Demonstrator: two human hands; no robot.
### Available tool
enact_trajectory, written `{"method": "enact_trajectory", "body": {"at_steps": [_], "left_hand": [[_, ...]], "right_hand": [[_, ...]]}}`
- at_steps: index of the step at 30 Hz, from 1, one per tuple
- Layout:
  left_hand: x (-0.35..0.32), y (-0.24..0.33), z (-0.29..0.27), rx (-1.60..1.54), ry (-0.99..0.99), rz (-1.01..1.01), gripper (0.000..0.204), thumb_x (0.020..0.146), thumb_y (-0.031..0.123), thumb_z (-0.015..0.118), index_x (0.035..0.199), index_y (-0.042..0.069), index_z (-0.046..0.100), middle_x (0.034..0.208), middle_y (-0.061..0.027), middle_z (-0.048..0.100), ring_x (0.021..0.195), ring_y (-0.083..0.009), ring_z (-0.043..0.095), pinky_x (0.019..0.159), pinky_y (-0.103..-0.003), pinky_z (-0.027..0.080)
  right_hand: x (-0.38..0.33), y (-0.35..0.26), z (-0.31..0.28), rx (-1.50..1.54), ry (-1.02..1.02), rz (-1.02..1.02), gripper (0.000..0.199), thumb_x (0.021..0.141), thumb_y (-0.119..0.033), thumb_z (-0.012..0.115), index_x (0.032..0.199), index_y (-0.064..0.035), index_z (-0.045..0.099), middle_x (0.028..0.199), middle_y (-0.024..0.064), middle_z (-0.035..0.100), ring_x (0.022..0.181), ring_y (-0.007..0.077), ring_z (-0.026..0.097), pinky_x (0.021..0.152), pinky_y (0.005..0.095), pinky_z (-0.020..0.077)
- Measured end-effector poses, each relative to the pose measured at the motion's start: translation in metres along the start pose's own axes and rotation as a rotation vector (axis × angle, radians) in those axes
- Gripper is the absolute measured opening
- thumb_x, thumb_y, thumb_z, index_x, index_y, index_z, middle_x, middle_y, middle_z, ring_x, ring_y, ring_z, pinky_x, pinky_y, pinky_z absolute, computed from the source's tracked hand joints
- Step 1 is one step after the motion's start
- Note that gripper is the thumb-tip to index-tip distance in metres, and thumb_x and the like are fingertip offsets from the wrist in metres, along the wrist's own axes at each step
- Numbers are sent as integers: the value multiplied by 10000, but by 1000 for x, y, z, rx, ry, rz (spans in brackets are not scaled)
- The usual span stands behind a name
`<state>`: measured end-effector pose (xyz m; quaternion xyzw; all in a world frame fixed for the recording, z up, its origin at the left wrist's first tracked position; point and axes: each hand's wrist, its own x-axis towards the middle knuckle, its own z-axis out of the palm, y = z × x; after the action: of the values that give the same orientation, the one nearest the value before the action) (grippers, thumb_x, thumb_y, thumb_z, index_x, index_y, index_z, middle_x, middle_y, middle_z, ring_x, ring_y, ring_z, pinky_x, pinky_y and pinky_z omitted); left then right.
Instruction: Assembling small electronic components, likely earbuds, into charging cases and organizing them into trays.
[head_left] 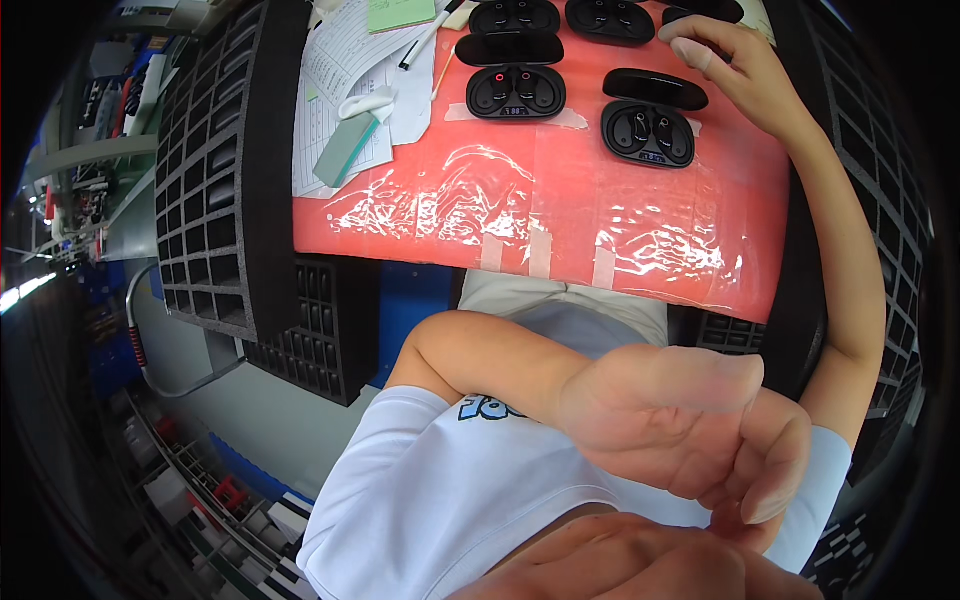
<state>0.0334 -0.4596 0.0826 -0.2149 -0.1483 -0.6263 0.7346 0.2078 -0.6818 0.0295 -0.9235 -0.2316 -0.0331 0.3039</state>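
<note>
Left hand (690,430) half-open, right hand (730,68) near case (646,132)

Loose papers (340,60) on pink table cover (450,170), far left; grey-green block (346,150) on papers; black gridded rack (215,160) left.

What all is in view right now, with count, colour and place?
Glossy plastic-covered work surface: one, red, top centre
Oval plastic earbud cases: at least five, black, far side of the surface
Loose paper sheets: several, white, surface's left side
Square paper note: one, light green, top, among the sheets
Slim pen: one, white and black, right of the note
Rectangular block: one, green-grey, on the sheets
Foam grid trays: at least three, black, both sides
Curved metal tube: one, silver and red, left
Short-sleeved shirt: one, pale, lower centre
Left hand: one, bare, lower right
Right hand: one, bare, top right
</note>
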Motion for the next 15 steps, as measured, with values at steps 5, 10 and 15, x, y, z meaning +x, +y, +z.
{"method": "enact_trajectory", "body": {"at_steps": [5, 10, 15], "left_hand": [[0, -1, -1, -2, -6, 7, 677, 968, 630, 245, 1024, 13, 517, 1023, -158, 612, 929, -242, 570, 861, -341, 413], [1, -1, 2, -27, 12, -7, 671, 969, 626, 246, 1017, 15, 518, 1014, -157, 615, 931, -245, 571, 863, -345, 413], [0, -2, 0, -40, 1, 0, 664, 972, 619, 255, 1013, 11, 518, 1003, -138, 610, 933, -243, 574, 864, -344, 418]], "right_hand": [[0, 0, 1, -3, 0, -1, 279, 958, -246, 557, 1077, -8, 639, 900, 55, 652, 840, 130, 600, 784, 268, 472], [0, 0, -1, -11, -5, 6, 278, 959, -245, 556, 1081, -9, 637, 900, 55, 652, 843, 131, 602, 786, 269, 474], [1, 1, 0, 11, -11, -8, 274, 960, -240, 552, 1085, -11, 637, 906, 57, 654, 844, 133, 604, 785, 271, 476]]}}
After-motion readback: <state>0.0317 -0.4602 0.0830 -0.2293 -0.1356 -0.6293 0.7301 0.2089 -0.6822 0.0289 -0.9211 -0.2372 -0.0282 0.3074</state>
